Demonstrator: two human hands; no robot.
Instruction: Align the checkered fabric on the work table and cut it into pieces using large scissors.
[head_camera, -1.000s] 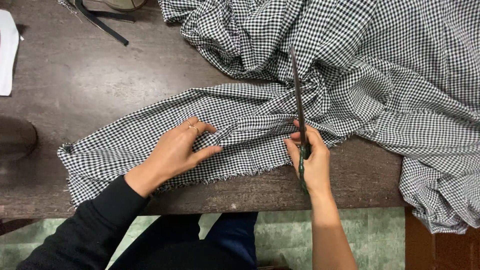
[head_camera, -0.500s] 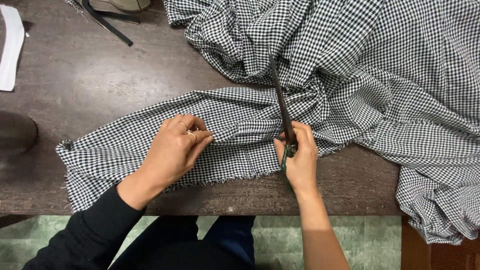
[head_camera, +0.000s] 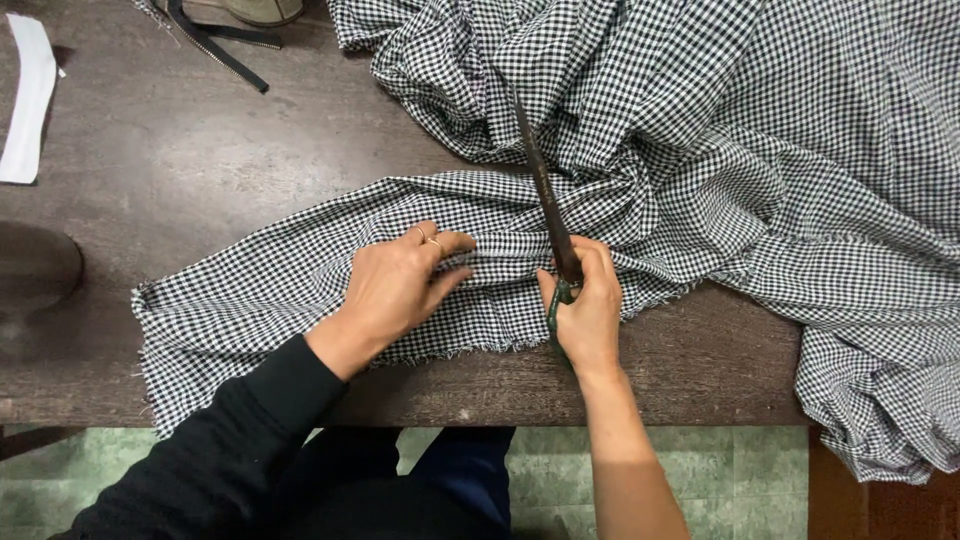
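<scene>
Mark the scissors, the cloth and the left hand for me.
scissors (head_camera: 540, 170), head view, on the blades.
cloth (head_camera: 250, 290), head view, on the flat strip.
left hand (head_camera: 395, 285), head view, on its back.

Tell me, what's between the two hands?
In the head view, only bunched checked fabric lies between the left hand and the right hand holding scissors.

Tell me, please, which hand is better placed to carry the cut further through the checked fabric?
Probably the right hand: it grips the scissors, blades lying on the checked fabric. The left hand presses the cloth flat.
</scene>
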